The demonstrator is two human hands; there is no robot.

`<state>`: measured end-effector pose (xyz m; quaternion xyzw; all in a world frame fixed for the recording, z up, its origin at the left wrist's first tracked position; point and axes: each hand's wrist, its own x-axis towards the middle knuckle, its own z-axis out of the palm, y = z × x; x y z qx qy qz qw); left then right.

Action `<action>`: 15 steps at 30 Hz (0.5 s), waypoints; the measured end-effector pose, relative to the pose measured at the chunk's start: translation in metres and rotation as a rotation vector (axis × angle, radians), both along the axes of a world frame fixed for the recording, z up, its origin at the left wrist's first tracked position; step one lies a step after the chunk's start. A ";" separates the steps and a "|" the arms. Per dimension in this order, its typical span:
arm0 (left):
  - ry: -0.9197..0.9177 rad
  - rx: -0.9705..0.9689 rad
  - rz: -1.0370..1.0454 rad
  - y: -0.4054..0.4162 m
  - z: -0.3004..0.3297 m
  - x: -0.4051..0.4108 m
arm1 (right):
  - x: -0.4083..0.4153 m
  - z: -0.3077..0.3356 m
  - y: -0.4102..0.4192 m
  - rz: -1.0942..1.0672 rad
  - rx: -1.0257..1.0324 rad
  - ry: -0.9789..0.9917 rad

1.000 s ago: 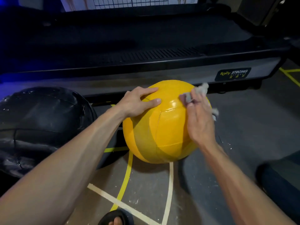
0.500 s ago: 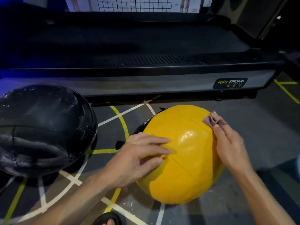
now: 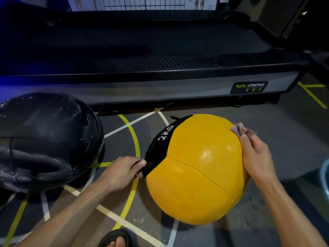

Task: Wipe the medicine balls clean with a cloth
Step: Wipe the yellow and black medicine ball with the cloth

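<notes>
A yellow medicine ball with a black band marked 2KG lies on the floor at centre right. My left hand grips the ball's left side, thumb and curled fingers on the black band. My right hand lies against the ball's upper right side and pinches a small pale cloth, which sticks out beyond the fingertips onto the ball. A larger black medicine ball with whitish scuffs sits at the left, apart from both hands.
A black treadmill with a Body Strong label runs across the back, close behind both balls. The grey floor carries yellow and white lines. My sandalled foot shows at the bottom edge. A pale blue container rim pokes in at the right edge.
The yellow ball has rolled, bringing its black 2KG band into sight at the left. My left hand slid from the top down to the left side; the right hand stays at the upper right.
</notes>
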<state>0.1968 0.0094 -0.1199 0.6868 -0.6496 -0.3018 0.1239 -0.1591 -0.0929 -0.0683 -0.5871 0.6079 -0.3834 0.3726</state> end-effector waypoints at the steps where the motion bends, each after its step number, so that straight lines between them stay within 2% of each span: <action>1: -0.058 -0.035 0.023 -0.005 0.002 -0.001 | -0.001 -0.001 0.000 -0.030 -0.012 -0.006; 3: -0.059 -0.121 0.118 -0.018 0.007 -0.004 | -0.002 -0.003 0.000 -0.119 -0.017 -0.023; 6: 0.158 -0.259 0.299 -0.050 0.033 -0.021 | -0.006 -0.015 0.004 -0.281 0.041 -0.032; 7: 0.173 -0.332 0.311 -0.064 0.047 -0.030 | -0.008 -0.021 0.006 -0.331 0.075 -0.061; 10: 0.024 -0.572 0.230 -0.097 0.083 -0.053 | -0.001 -0.040 0.015 -0.467 0.228 -0.266; 13: -0.052 -0.727 0.149 -0.111 0.099 -0.068 | 0.026 -0.045 0.018 -0.470 0.179 -0.432; 15: -0.015 -0.823 0.113 -0.115 0.105 -0.071 | 0.048 -0.041 0.013 -0.462 0.155 -0.583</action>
